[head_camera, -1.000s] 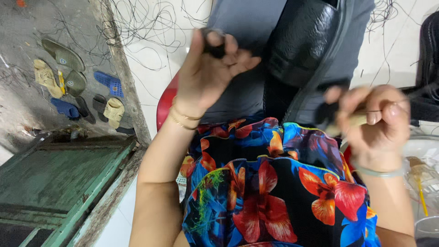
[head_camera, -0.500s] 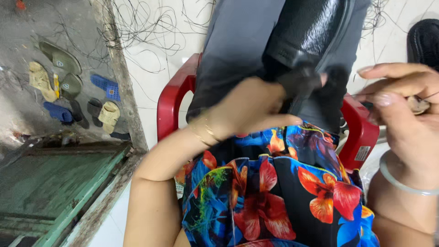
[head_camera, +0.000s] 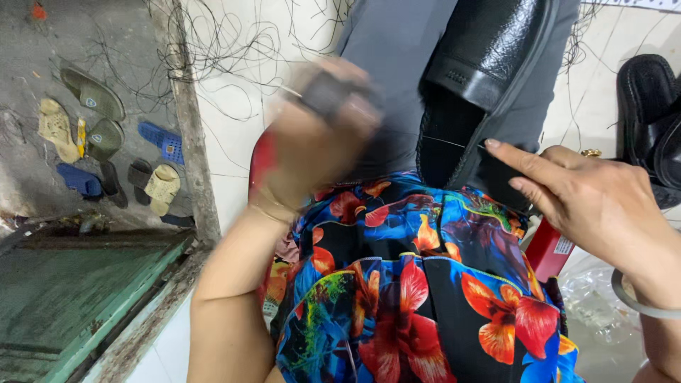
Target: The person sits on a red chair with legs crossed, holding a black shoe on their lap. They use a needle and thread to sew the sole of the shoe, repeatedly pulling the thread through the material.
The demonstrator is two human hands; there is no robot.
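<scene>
1. two bare hands show. the left hand (head_camera: pixel 319 142) is raised and blurred, curled into a loose fist with a dark band or patch across the knuckles; whether it pinches anything i cannot tell.
2. the right hand (head_camera: pixel 589 202) is open, fingers extended, its fingertips (head_camera: pixel 496 145) touching the rear edge of the black shoe (head_camera: pixel 489 85). a pale bangle sits on that wrist.
3. one black shoe is being worked: glossy leather upper, dark lining showing at the opening, resting on the lap over grey cloth (head_camera: pixel 397 64). one thin thread (head_camera: pixel 447 142) crosses the shoe's opening towards the right fingertips.
4. relative to the shoe: the left hand is to its left, close but not touching it; the right hand is at its lower right, in contact.
5. below the shoe lies one flowered garment (head_camera: pixel 425 291) in blue, red and black, covering the person's knees.
6. one red plastic chair (head_camera: pixel 550 248) shows in parts at the shoe's lower right and beside the left wrist.
7. right of the shoe, on the white tiled floor, are at least two more black shoes (head_camera: pixel 649 113).
8. far left of the shoe, on grey concrete, lies a cluster of sandals (head_camera: pixel 106 142), about eight, in green, yellow, blue and black.
9. loose dark threads (head_camera: pixel 220 50) are scattered on the floor above and left of the shoe.
10. a green wooden board (head_camera: pixel 64 305) lies at the lower left, well apart from the shoe.
</scene>
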